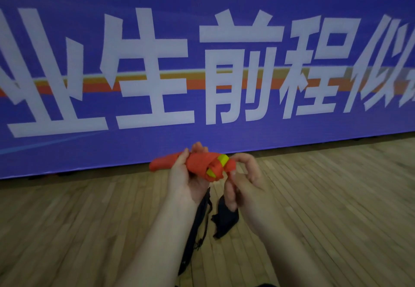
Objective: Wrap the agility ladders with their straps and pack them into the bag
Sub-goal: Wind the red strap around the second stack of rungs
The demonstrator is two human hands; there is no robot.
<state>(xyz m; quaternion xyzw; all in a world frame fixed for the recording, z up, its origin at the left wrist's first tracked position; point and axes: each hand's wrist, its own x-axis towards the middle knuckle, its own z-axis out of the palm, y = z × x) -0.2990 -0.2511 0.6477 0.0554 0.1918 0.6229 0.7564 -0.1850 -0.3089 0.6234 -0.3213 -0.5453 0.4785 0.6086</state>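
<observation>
Frame centre: left hand (186,175) grips the ladder bundle (199,159) steady so the curled right hand (246,181), grip unclear, can likely wind the strap (216,168).

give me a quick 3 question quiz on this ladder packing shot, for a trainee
1. True or false: the orange ladder bundle is not yet inside the dark bag.
2. The left hand holds the bundle: A) round its middle, B) by a dangling end, C) not at all.
3. Fill in: the rung showing between strap turns near the right hand is ___.
Key: 1 true; 2 A; 3 yellow.
</observation>
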